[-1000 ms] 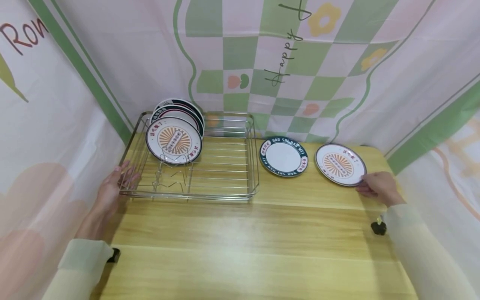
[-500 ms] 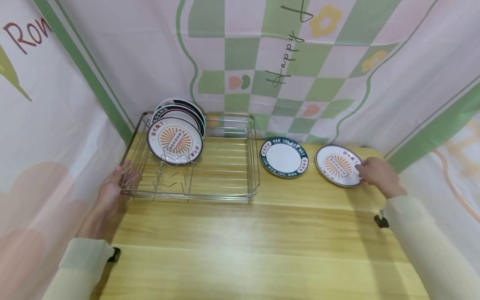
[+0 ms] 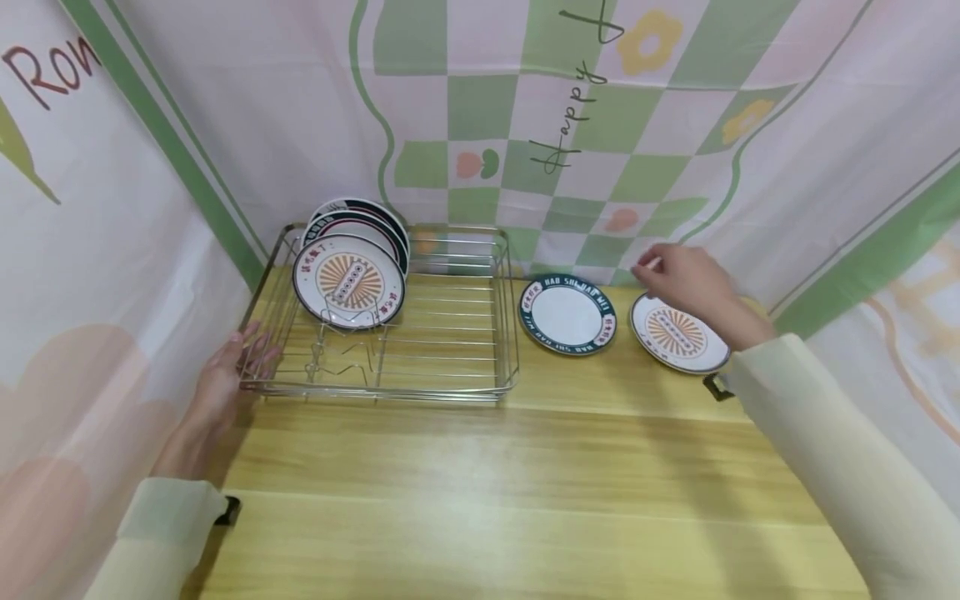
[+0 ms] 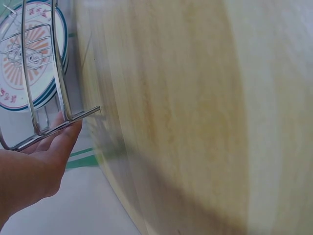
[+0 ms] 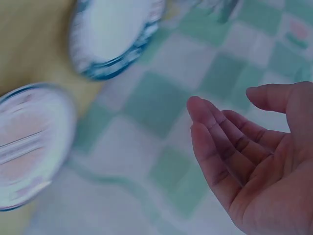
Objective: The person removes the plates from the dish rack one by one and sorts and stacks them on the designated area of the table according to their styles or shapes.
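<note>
My left hand (image 3: 228, 367) rests against the left side of a metal wire dish rack (image 3: 435, 388), its fingers against the wires. In the left wrist view, the fingers (image 4: 68, 139) lie behind and below the rack's bars. Upright in the rack's left part lean several plates, the front one a white plate (image 3: 348, 282) with an orange sunburst. My right hand (image 3: 686, 279), its fingers loosely bent and nothing between them, is above a second sunburst plate (image 3: 675, 337) on the table and partly covers its upper edge. Left of that lies a green-rimmed plate (image 3: 567, 315).
The dish rack stands at the back left of the wooden table (image 3: 450, 483), close to a printed curtain (image 3: 480, 108). More curtain hangs along both sides. Both plates on the table lie right of the rack, near the back edge.
My right hand has left the right rim of the sunburst plate and moved up and to the left over it. That plate stays on the table. The left hand and rack have kept their places.
</note>
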The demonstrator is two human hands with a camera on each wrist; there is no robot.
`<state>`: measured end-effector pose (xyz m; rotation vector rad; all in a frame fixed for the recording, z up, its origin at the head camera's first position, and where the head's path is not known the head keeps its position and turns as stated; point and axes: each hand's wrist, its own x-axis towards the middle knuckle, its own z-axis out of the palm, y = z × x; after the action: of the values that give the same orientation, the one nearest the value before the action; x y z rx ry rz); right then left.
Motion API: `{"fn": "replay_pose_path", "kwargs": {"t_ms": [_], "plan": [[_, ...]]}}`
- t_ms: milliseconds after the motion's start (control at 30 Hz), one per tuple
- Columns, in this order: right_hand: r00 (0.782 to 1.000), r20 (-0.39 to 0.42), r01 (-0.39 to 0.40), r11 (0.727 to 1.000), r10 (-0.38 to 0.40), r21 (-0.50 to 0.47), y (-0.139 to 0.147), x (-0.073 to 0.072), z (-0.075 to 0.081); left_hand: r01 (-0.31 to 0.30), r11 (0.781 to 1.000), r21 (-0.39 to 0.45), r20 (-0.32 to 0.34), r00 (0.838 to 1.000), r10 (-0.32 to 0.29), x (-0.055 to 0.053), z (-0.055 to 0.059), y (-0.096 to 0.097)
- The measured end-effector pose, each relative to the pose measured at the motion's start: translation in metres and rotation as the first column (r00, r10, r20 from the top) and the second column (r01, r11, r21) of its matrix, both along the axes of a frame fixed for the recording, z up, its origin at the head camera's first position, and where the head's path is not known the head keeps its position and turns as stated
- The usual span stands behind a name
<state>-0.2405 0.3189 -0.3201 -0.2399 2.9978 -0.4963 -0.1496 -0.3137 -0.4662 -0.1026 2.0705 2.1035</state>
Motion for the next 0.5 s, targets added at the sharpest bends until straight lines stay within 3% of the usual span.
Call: {"fn": "replay_pose_path", "kwargs": {"t_ms": [167, 333, 500], "plan": [[0.992, -0.087, -0.093, 0.995, 0.096, 0.037, -0.061, -0.010, 0.029, 0.002, 1.000, -0.006, -0.005, 1.000, -0.002, 0.000, 0.000, -0.001], [0.985, -0.052, -0.159, 0.985, 0.162, 0.064, -0.113, -0.024, 0.050, -0.005, 0.999, 0.038, 0.003, 1.000, 0.004, 0.001, -0.001, -0.001], [0.970, -0.025, -0.241, 0.970, 0.241, 0.005, -0.157, -0.036, 0.061, -0.015, 0.999, 0.034, 0.006, 1.000, 0.015, 0.000, -0.001, -0.001]]}}
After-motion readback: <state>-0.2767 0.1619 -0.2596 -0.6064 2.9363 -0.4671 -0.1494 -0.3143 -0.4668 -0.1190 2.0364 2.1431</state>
